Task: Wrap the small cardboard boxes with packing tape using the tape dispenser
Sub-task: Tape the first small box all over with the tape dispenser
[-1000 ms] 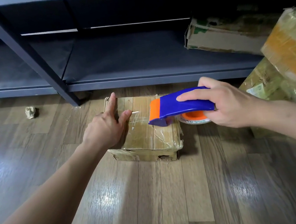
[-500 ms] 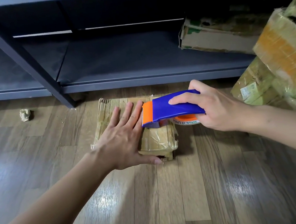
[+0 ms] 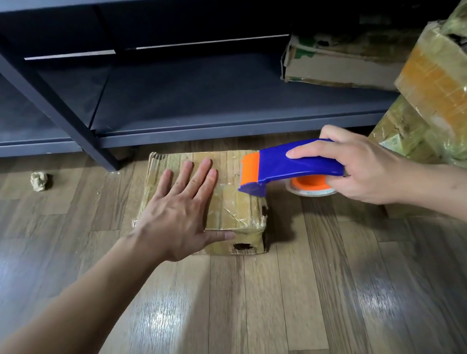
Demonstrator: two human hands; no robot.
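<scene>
on the wooden floor before the dark shelf, a small tape-wrapped cardboard box (image 3: 229, 203) is pressed flat by the left hand (image 3: 178, 210), fingers spread. the blue-and-orange plastic tape dispenser (image 3: 288, 168) is gripped by the right hand (image 3: 359, 164) at the box's right edge. a taping pass seems in hand; next, the blade likely must be drawn across

Bare left hand (image 3: 178, 210): slim fingers, short plain nails, tendon lines showing on the back. Bare right hand (image 3: 368, 169): short plain nails also. Left forearm (image 3: 69, 321) and right forearm (image 3: 456, 192) uncovered along the whole visible length, up to the picture edges.
</scene>
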